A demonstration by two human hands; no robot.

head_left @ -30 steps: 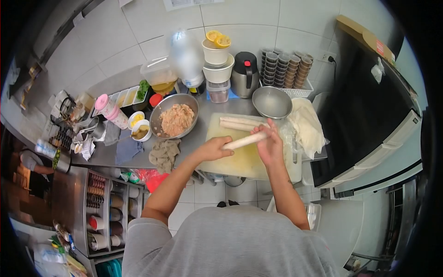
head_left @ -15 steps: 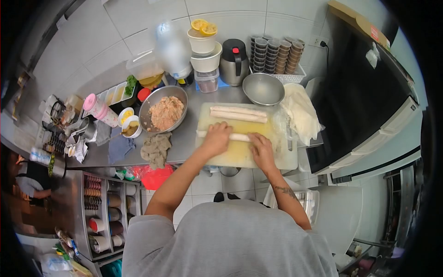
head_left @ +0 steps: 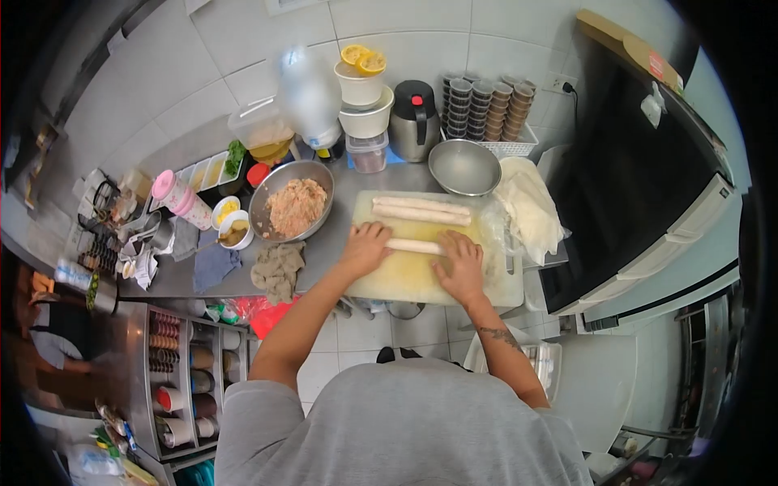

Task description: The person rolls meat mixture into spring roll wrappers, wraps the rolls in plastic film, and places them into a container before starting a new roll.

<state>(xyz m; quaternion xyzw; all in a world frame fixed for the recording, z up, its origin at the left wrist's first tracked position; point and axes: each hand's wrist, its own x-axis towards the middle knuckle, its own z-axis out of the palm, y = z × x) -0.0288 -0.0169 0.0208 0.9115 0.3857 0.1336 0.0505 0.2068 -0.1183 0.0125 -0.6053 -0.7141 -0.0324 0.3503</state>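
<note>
A long pale dough-wrapped roll [head_left: 415, 245] lies across the cutting board [head_left: 397, 285]. My left hand [head_left: 365, 249] rests over its left end, palm down with fingers stretched forward. On the right end lies my right hand [head_left: 462, 266], fingers extended and the thumb apart. Both hands touch the roll without gripping it; its ends are hidden beneath them. Behind it, two similar rolls [head_left: 421, 211] lie side by side on the board. Left of the board, a metal bowl [head_left: 322, 220] holds a pinkish minced filling [head_left: 297, 206].
Pale sheets in a plastic bag [head_left: 528, 206] lie right of the board, below a metal bowl [head_left: 464, 168]. A grey-brown cloth [head_left: 277, 270] sits at the counter's front edge. Behind stand a thermos jug [head_left: 414, 121] and stacked lidded cups [head_left: 486, 105]. Another person [head_left: 61, 336] is far left.
My left hand has slid left along the roll, and my right hand's fingers have spread. More of the roll shows between them. The camera view has shifted slightly.
</note>
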